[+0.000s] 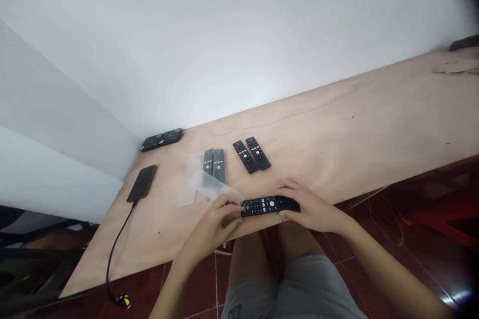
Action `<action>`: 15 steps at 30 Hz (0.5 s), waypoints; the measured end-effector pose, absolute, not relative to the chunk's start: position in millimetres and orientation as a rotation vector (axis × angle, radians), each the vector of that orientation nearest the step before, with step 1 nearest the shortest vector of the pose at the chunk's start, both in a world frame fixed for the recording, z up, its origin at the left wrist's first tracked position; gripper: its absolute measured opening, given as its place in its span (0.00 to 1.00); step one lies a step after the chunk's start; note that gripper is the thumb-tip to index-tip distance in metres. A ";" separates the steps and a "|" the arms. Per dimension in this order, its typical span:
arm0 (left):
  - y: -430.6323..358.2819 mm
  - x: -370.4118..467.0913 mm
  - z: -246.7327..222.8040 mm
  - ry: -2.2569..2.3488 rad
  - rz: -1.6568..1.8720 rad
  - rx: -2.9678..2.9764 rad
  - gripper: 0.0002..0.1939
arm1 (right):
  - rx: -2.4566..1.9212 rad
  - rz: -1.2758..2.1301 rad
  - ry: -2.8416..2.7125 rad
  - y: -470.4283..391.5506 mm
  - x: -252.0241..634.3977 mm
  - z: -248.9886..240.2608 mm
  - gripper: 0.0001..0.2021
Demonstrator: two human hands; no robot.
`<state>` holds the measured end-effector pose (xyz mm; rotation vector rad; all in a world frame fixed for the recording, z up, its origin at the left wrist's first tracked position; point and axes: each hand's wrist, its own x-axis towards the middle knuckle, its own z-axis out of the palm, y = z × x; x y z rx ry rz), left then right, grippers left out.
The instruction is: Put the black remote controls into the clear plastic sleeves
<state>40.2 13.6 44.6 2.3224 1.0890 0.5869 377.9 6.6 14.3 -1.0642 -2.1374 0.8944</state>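
Note:
A black remote control lies sideways near the table's front edge, between my two hands. My right hand is closed round its right end, thumb on the near side and fingers on the far side. At its left end, my left hand has curled fingers touching the tip; whether they grip it is hard to tell. Just beyond my left hand, a clear plastic bag partly covers two more remotes. Two uncovered black remotes lie side by side farther back.
A phone with a black cable rests on the left of the wooden table. Two flat black boxes stand against the white wall at the back left. A red object is beyond the front edge, at right.

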 end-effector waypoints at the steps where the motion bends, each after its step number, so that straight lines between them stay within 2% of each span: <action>1: 18.6 38.5 44.4 1.059 0.592 2.367 0.10 | -1.069 0.896 -2.131 7.5 376.1 14.4 0.28; 3: 26.4 36.1 40.5 1.015 0.642 2.440 0.09 | -1.073 0.891 -2.129 8.7 373.0 14.6 0.29; 9: 26.4 33.4 19.2 1.017 0.810 2.423 0.17 | -1.078 0.918 -2.129 10.7 371.3 15.8 0.29; 15: 8.7 43.9 9.9 0.997 1.089 2.311 0.10 | -1.035 0.952 -2.125 16.1 371.8 16.1 0.28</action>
